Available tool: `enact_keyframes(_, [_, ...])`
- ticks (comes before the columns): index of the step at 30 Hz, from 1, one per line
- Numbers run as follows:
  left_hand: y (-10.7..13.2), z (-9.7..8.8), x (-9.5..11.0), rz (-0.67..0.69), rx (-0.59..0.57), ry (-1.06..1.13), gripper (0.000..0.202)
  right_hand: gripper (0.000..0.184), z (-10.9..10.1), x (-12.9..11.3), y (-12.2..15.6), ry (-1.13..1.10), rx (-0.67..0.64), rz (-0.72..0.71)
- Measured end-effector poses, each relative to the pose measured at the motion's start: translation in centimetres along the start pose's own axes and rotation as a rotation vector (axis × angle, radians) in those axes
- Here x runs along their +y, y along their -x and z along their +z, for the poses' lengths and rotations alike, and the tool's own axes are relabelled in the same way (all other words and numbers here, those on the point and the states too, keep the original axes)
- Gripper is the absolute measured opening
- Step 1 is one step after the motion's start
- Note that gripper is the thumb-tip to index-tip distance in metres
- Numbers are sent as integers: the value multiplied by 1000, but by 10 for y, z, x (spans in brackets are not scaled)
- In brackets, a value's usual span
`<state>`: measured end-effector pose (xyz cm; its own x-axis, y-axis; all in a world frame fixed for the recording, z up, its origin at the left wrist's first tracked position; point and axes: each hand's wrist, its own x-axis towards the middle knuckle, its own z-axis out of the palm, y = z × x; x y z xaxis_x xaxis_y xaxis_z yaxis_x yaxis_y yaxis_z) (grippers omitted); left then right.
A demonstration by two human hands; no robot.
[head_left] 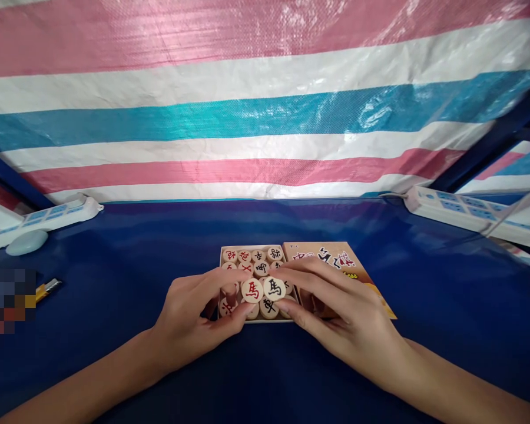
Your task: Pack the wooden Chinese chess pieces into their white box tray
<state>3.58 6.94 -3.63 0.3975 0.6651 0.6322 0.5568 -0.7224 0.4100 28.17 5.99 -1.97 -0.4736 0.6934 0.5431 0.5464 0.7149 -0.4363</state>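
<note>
Between the thumb and fingers of my left hand (198,300) is a round Chinese chess piece with a red character (252,290). My right hand (344,294) pinches a matching Chinese chess piece with a black character (274,288). Both are held side by side, faces toward me, with their edges touching or nearly so. Beneath them lies an open box (251,247) filled with several more pieces, some lettered red and some black. My fingers cover part of its contents. The printed box lid (335,250) rests against the box's right side, partly under my right hand.
White power strips stand at the left (75,215) and right (459,209) of the blue table (168,235). A pale computer mouse (26,242) and a yellow utility knife (48,288) lie at left, beside a blurred patch. Striped plastic sheeting (247,123) hangs behind.
</note>
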Motion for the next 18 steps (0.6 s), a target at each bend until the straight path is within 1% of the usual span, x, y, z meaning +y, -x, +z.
enact_keyframes(4, [0,0,0,-4,0,18,26,34,1,0,0,5,19,5])
enact_keyframes(8, [1,1,1,10,15,36,25,32,0,0,1,-2,5,3])
enact_keyframes(14, [1,1,1,3,-7,27,24,31,0,-1,1,-16,2,14])
enact_keyframes(18, [-1,0,2,22,12,32,24,32,1,-1,1,-13,3,15])
